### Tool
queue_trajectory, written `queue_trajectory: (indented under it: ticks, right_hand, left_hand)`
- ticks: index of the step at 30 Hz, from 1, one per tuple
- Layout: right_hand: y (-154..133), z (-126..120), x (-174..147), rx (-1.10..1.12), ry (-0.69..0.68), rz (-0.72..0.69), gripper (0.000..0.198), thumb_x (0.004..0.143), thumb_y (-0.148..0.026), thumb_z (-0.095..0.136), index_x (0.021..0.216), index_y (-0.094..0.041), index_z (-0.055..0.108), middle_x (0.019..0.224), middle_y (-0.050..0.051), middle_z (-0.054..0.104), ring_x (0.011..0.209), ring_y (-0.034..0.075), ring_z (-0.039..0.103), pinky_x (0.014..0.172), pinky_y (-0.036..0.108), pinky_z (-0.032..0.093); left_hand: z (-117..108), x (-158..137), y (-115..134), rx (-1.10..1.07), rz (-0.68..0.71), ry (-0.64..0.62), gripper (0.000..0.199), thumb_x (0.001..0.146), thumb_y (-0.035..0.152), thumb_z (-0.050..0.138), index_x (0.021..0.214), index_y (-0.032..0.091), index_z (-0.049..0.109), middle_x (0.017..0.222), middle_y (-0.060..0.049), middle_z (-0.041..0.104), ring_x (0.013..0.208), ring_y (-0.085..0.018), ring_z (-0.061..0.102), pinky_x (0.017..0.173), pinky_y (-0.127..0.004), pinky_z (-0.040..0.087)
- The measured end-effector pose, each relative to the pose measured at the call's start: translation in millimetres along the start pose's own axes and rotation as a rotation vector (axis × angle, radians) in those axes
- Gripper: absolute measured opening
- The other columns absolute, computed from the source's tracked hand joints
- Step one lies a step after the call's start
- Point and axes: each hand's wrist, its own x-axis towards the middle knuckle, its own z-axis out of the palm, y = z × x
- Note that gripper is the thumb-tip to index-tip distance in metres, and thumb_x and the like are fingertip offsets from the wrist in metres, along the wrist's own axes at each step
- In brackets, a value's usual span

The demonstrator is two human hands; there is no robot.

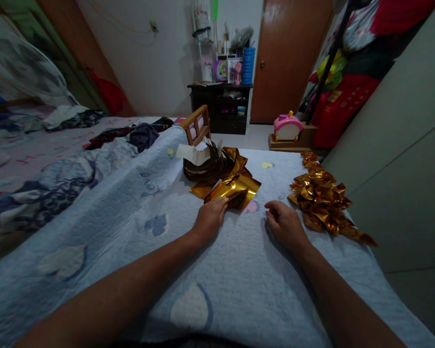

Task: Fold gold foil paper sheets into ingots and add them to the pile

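Note:
My left hand (211, 216) is closed at the near edge of a shiny gold foil sheet (235, 187), its fingertips partly hidden by the foil. That sheet lies against a loose stack of foil paper (206, 166), dark along its edges with pale sheets on top. To the right, my right hand (283, 220) hovers low over the blue quilted cover (246, 270), fingers loosely curled with a gap at the thumb and nothing visible in them. Just beyond it sits a heap of folded gold foil pieces (321, 195).
Crumpled bedding and clothes (123, 145) lie at the left, near a fan (25, 63). A wooden rail (197, 124) stands behind the stack. Farther back are a dark cabinet (221, 108), a brown door (290, 53) and a pink toy (288, 126). A pale panel (402, 159) borders the right side.

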Motion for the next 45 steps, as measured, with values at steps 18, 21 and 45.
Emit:
queue_trajectory:
  ticks: [18,21,45]
  right_hand:
    - [-2.0,-1.9,1.3,0.0,-0.053,-0.002,0.021,0.084,-0.022,0.05,0.096,-0.016,0.066,0.078,0.006,0.065,0.07,0.021,0.061,0.067,0.033,0.045]
    - [-1.6,-2.1,1.4,0.0,-0.054,-0.001,0.021,0.084,-0.023,0.05,0.096,-0.016,0.066,0.077,0.006,0.065,0.068,0.021,0.06,0.066,0.032,0.045]
    - [-7.1,-7.7,0.1,0.104,-0.038,-0.019,0.02,0.085,-0.025,0.056,0.101,-0.018,0.065,0.088,0.008,0.067,0.076,0.021,0.062,0.066,0.033,0.049]
  left_hand:
    - [-8.0,6.0,6.4,-0.067,-0.154,0.049,0.015,0.091,0.014,0.068,0.099,0.021,0.08,0.1,-0.007,0.081,0.091,-0.024,0.076,0.086,-0.034,0.056]
    - [-9.7,6.8,7.9,-0.094,-0.189,0.074,0.011,0.087,0.013,0.072,0.092,0.019,0.079,0.093,-0.007,0.08,0.085,-0.023,0.075,0.08,-0.032,0.054]
    - [-24.2,-3.0,0.6,-0.28,-0.093,0.251,0.011,0.094,0.028,0.054,0.09,0.019,0.06,0.081,-0.002,0.067,0.078,-0.019,0.065,0.075,-0.029,0.05]
